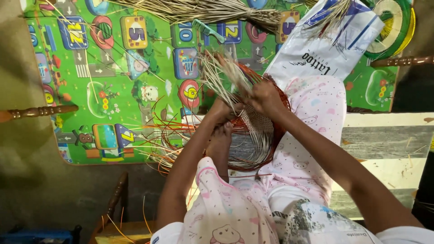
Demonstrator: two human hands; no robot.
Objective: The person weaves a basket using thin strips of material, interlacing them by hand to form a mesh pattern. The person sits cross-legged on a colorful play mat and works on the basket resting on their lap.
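left hand [220, 110] pinching pale strands [224, 74] | right hand [264, 96] gripping basket [262, 135] rim, frame centre | advice: keep strands taut, foot [220, 138] bracing

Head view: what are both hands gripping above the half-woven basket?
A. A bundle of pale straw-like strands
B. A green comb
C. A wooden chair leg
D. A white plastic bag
A: the left hand and right hand close together on the bundle of pale strands that fans up from the orange-rimmed basket, while the green comb and white bag lie untouched on the play mat.
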